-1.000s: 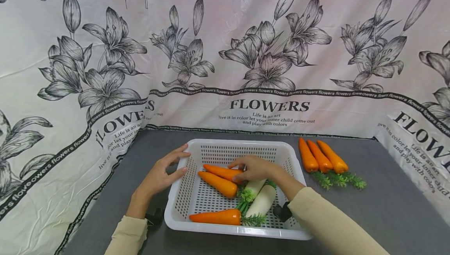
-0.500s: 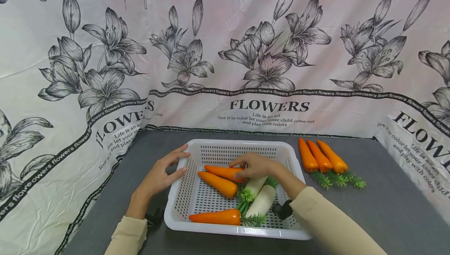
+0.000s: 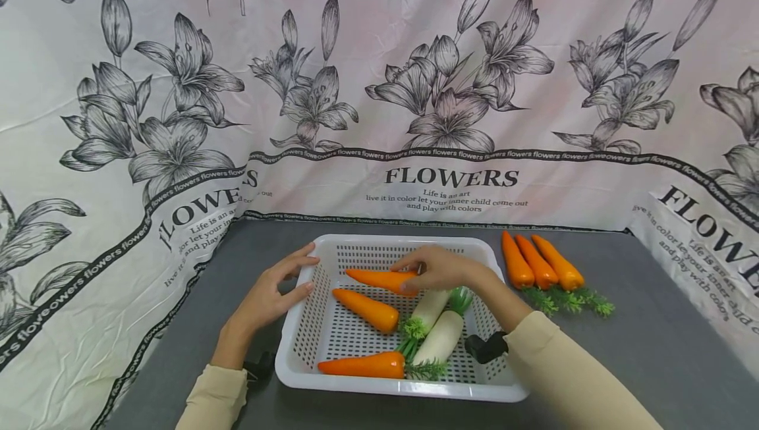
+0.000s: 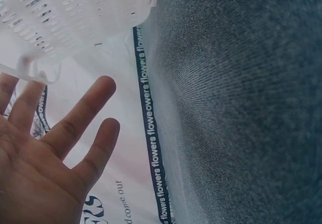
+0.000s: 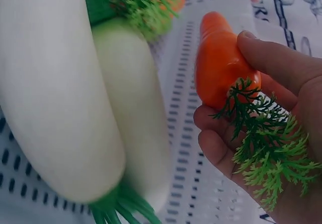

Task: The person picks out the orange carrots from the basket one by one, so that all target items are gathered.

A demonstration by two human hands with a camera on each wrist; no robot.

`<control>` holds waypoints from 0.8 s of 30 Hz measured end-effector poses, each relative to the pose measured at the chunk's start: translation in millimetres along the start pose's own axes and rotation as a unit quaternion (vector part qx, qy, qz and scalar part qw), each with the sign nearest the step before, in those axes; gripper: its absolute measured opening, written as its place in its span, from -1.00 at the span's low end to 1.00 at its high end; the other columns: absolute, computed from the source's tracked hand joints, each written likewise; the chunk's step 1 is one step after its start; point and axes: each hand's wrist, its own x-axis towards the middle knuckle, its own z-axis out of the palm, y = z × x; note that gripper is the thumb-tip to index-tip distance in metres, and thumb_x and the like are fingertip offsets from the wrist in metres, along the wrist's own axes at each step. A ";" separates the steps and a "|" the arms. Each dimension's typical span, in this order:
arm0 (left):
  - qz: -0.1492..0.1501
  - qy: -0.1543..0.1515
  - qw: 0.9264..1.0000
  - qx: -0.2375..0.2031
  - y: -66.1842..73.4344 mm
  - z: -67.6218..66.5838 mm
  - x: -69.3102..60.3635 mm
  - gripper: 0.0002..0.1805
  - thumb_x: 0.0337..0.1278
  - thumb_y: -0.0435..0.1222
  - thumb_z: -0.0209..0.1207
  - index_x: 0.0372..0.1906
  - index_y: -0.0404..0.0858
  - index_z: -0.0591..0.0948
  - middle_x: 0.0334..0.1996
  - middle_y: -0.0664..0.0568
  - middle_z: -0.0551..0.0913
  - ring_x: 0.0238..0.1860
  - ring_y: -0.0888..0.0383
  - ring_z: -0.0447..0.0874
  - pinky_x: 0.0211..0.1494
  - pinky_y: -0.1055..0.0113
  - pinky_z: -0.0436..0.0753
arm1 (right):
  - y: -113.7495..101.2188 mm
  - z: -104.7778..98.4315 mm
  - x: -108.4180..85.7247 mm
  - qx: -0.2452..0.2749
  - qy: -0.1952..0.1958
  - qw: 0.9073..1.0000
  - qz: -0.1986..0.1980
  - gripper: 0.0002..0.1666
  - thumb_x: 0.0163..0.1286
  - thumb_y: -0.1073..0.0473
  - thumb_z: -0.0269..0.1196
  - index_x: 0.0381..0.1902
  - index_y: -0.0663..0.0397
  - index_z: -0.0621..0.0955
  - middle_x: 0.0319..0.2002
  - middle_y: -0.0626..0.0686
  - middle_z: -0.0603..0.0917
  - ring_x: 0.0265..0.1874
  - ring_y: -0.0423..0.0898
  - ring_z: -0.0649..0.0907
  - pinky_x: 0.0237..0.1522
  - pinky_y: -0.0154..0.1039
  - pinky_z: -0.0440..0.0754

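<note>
My right hand (image 3: 435,267) grips an orange carrot (image 3: 376,279) by its thick end, over the far half of the white basket (image 3: 403,388). In the right wrist view, the thumb and fingers hold the carrot (image 5: 221,68), and its green leaves hang across the palm. Two more carrots, one in the middle (image 3: 369,310) and one by the near wall (image 3: 362,365), lie in the basket. Two white radishes, a front one (image 3: 439,338) and one behind (image 3: 428,308), lie beside them. My left hand (image 3: 267,295) touches the basket's left rim; its fingers look straight and spread in the left wrist view (image 4: 55,153).
Three carrots (image 3: 539,265) with green leaves lie side by side on the grey table (image 3: 622,351), right of the basket. A flower-printed cloth (image 3: 332,180) hangs behind the table and along its sides.
My right hand has moved the held carrot away from the middle carrot, toward the basket's far wall, and a gap now shows between them. The left hand stays at the rim.
</note>
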 end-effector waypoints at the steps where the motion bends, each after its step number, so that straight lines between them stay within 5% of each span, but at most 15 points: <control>1: -0.001 0.000 1.000 -0.001 0.5 -0.2 -0.2 -0.49 0.35 -0.19 0.22 0.37 -0.10 0.52 0.59 0.06 0.24 0.11 0.06 0.62 0.10 0.10 0.66 | -0.3 -2.5 -2.5 0.003 0.003 1.000 0.002 -0.48 0.39 0.05 0.35 0.28 0.02 0.64 0.12 0.05 0.72 -0.06 -0.11 0.67 -0.03 -0.24 0.65; 7: -0.008 0.004 1.000 -0.007 3.3 -0.6 -0.5 -0.48 0.34 -0.18 0.22 0.37 -0.06 0.53 0.59 0.13 0.24 0.12 0.07 0.61 0.12 0.01 0.64 | 1.4 -18.9 -21.2 0.015 0.031 0.999 0.023 -0.46 0.40 0.00 0.35 0.30 -0.05 0.62 0.08 0.03 0.74 -0.16 -0.13 0.70 -0.09 -0.22 0.66; 14: -0.009 0.004 1.000 -0.004 2.6 -0.6 -0.6 -0.48 0.34 -0.19 0.22 0.37 -0.08 0.53 0.59 0.10 0.24 0.11 0.02 0.62 0.04 0.14 0.68 | 8.8 -33.3 -46.5 0.004 0.083 0.997 0.010 -0.45 0.42 0.00 0.33 0.33 -0.03 0.59 0.03 -0.01 0.76 -0.24 -0.14 0.71 -0.15 -0.22 0.66; 19: -0.001 0.001 1.000 -0.005 1.9 -0.4 -0.6 -0.49 0.35 -0.20 0.22 0.37 -0.08 0.52 0.60 0.04 0.23 0.11 -0.02 0.62 0.02 0.17 0.69 | 15.3 -40.9 -67.1 0.021 0.120 0.991 0.045 -0.43 0.42 -0.02 0.34 0.35 -0.04 0.58 -0.09 0.02 0.77 -0.32 -0.08 0.69 -0.29 -0.22 0.62; 24: -0.003 0.001 1.000 -0.007 1.2 -0.2 -0.6 -0.50 0.35 -0.21 0.21 0.37 -0.06 0.52 0.60 0.04 0.22 0.12 -0.04 0.63 0.02 0.17 0.69 | 19.5 -49.0 -89.3 0.057 0.150 0.984 0.076 -0.40 0.43 -0.03 0.32 0.38 -0.06 0.54 0.06 0.15 0.74 -0.19 0.03 0.73 -0.19 -0.14 0.65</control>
